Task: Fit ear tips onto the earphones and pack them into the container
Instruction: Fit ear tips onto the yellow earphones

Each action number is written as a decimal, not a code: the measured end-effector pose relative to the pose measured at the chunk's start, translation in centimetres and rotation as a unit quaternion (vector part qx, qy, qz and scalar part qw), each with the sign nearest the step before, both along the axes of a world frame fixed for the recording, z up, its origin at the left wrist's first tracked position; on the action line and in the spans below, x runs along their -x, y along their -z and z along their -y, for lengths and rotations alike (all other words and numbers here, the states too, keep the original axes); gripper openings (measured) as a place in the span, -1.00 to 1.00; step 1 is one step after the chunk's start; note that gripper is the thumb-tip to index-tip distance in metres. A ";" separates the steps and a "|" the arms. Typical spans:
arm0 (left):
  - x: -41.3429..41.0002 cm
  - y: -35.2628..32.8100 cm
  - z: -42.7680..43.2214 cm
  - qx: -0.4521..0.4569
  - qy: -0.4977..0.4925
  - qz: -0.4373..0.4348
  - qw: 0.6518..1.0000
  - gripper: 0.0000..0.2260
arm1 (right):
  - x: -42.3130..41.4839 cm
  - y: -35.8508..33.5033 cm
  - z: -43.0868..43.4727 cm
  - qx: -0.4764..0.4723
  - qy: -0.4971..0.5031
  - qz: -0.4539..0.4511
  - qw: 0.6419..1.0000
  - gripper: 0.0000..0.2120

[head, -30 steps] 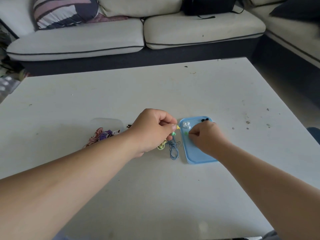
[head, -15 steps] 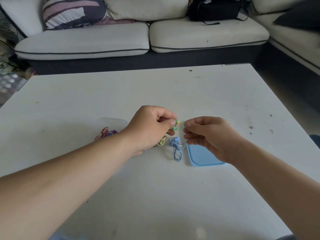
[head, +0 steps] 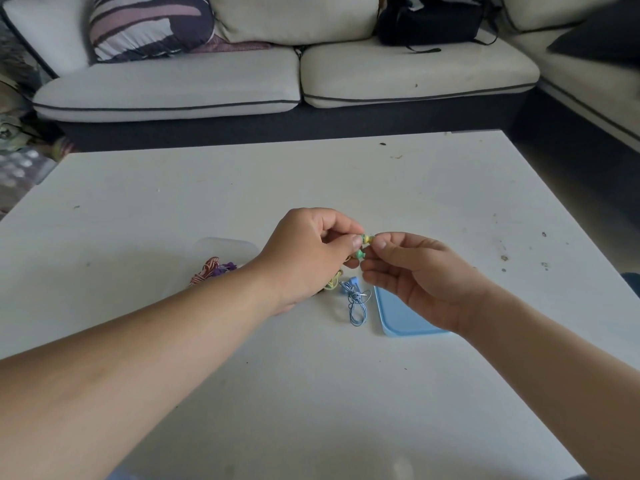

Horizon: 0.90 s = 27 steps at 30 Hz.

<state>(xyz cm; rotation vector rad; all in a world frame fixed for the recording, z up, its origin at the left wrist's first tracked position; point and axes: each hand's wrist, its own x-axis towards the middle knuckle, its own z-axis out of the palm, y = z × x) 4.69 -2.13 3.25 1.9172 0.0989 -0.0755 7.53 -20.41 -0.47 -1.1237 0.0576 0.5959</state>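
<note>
Clear plastic, the container (head: 227, 245) sat left of centre, striped earphones (head: 207, 271) at its near side. The left hand (head: 311, 251) pinched the green-yellow earbud (head: 366, 239) mid-frame; the right hand (head: 415, 275) nipped its far end between thumb and forefinger. Tiny, light, likely slippery: better gripped by the hard shell than the thin cord.

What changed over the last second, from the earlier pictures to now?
The right hand lifted off the flat light-blue plastic lid and moved left to meet the left hand. It now pinches at the small green-and-yellow earbud that hand holds. The left hand kept its grip. The coiled blue earphone cable stayed beside the lid on the white table.
</note>
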 end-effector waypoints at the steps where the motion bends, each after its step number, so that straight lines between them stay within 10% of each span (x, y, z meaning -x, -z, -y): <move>1: 0.0 0.0 0.0 -0.001 0.000 0.003 1.000 -0.92 | 0.1 -0.1 -0.1 -0.001 0.001 0.005 1.000 -0.88; 27: -0.4 -0.5 1.0 -0.175 -0.011 0.109 0.978 -0.91 | 0.7 -0.5 -1.4 0.022 0.085 0.066 0.994 -0.86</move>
